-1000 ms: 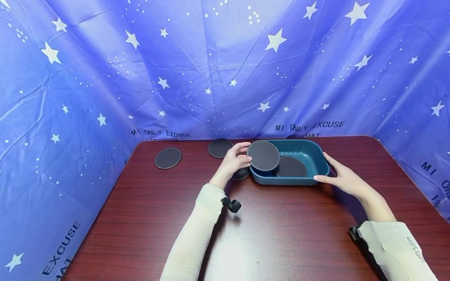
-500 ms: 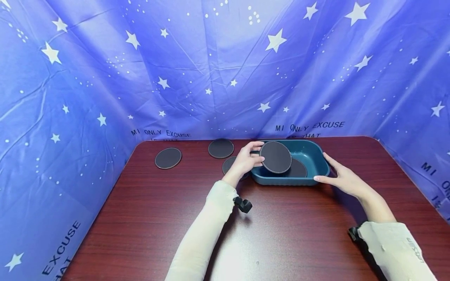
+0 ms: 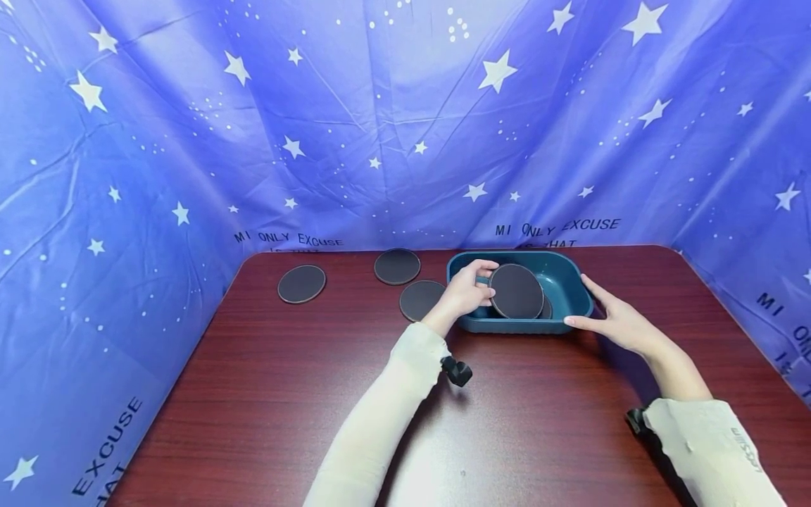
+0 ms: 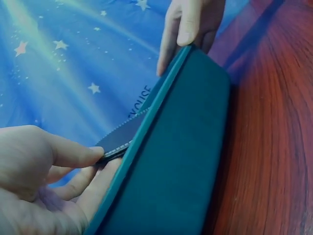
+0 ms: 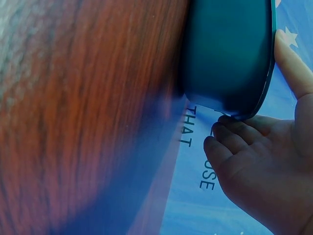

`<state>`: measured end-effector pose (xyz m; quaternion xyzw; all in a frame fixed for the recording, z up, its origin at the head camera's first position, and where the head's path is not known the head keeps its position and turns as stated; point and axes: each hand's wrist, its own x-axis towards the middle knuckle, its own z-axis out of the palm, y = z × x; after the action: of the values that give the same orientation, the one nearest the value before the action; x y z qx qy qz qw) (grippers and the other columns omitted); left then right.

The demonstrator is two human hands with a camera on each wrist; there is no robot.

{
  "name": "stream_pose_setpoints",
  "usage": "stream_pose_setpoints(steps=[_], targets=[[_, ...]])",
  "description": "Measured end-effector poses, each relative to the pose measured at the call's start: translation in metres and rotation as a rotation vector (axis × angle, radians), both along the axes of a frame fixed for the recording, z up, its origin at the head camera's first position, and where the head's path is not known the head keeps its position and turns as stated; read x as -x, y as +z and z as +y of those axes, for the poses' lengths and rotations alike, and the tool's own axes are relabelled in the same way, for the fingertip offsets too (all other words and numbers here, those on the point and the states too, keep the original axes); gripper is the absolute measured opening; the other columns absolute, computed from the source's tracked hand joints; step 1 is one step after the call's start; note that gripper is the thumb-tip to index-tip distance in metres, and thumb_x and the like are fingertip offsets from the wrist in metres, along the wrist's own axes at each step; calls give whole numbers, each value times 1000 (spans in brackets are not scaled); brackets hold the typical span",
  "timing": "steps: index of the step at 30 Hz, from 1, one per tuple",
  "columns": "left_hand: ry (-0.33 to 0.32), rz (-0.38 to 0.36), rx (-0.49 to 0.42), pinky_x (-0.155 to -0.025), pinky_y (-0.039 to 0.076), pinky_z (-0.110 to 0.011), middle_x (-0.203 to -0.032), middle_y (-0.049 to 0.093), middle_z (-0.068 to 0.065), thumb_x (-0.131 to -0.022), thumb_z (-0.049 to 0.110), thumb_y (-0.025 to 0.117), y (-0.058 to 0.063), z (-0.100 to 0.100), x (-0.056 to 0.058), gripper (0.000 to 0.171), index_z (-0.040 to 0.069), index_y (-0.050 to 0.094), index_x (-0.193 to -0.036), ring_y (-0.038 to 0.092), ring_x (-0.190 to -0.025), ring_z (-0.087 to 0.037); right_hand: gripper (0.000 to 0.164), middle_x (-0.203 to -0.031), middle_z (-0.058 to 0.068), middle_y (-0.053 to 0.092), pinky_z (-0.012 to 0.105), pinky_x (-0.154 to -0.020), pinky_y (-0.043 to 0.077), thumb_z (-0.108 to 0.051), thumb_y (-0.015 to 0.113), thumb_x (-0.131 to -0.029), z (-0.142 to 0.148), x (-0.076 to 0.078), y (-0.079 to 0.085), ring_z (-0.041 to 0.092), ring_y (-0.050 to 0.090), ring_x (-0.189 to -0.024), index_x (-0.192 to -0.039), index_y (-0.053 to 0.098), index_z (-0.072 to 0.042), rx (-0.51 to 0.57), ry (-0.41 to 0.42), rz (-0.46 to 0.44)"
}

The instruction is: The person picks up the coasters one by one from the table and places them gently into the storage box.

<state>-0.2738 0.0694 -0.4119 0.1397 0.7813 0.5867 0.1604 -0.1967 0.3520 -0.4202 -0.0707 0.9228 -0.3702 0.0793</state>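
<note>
My left hand [image 3: 467, 290] reaches over the left part of a teal rectangular container [image 3: 507, 326] and pinches a round black coaster [image 3: 517, 291] by its left edge. The coaster tilts inside the container and overlaps another dark coaster [image 3: 548, 307] lying there. In the left wrist view, thumb and fingertips hold the stitched edge of the coaster [image 4: 122, 134], partly hidden by the container wall [image 4: 171, 142]. My right hand [image 3: 624, 322] holds the container's right end, thumb at the near rim and fingers round the corner; the right wrist view shows its fingers [image 5: 244, 132] against the end.
Three more black coasters lie on the dark red wooden table [image 3: 266, 394]: a far-left one [image 3: 302, 284], a back one [image 3: 397, 266] and one [image 3: 421, 300] partly behind my left wrist. A blue star-patterned curtain [image 3: 380, 105] stands behind and beside the table.
My left hand has carried the coaster rightward and lower, from over the container's left rim to inside it, uncovering a coaster on the table. My right hand stays at the container.
</note>
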Motion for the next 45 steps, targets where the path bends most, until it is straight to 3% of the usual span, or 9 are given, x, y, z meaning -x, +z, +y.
stream_pose_setpoints(steps=[8,12,18,24,28,35,45], targets=[[-1,31,134,-76,62,-27,-130,60,-13,-95,-5,59,-3,10,-3,47,12,55,-138,70,-90,-20,102,-163,32,9,73,-111,24,-36,70,-92,0,0,0,56,17,-146,-160,-1,-4,-8,-5,-4],[-23,48,181,-80,61,-27,-133,61,-13,-95,-3,59,-3,11,-3,46,11,54,-139,71,-99,-23,102,-163,33,7,74,-111,24,-36,69,-93,1,0,0,58,16,-145,-159,-2,-4,3,1,-5],[-92,125,363,-103,52,-31,-144,57,-6,-98,7,60,-2,10,-4,47,16,50,-143,58,-128,-20,103,-163,32,8,73,-111,24,-37,69,-93,1,-1,0,57,17,-146,-160,-2,-6,-5,-7,-12],[-117,133,389,-110,48,-37,-149,52,-4,-99,8,57,0,8,-5,48,17,48,-145,51,-136,-20,102,-162,33,10,74,-111,25,-37,70,-92,0,-1,-1,57,18,-145,-160,-1,-5,1,-5,-6],[-126,120,327,-109,49,-36,-150,52,-5,-99,7,58,2,6,-6,48,14,48,-145,53,-135,-22,103,-162,32,11,72,-111,25,-37,70,-92,1,0,0,56,19,-145,-160,0,-5,-5,-9,-2],[-149,45,86,-106,52,-36,-148,54,-10,-99,7,58,4,0,-6,48,8,48,-146,57,-131,-25,103,-163,32,8,73,-112,24,-38,69,-92,1,0,0,57,17,-145,-160,-1,-6,-4,-9,-9],[-178,63,-89,-107,51,-34,-145,57,-13,-100,6,56,12,-13,-8,45,7,50,-144,55,-132,-28,103,-163,32,8,73,-111,24,-39,69,-92,0,-1,1,58,17,-145,-160,-2,-6,-8,-9,-14]])
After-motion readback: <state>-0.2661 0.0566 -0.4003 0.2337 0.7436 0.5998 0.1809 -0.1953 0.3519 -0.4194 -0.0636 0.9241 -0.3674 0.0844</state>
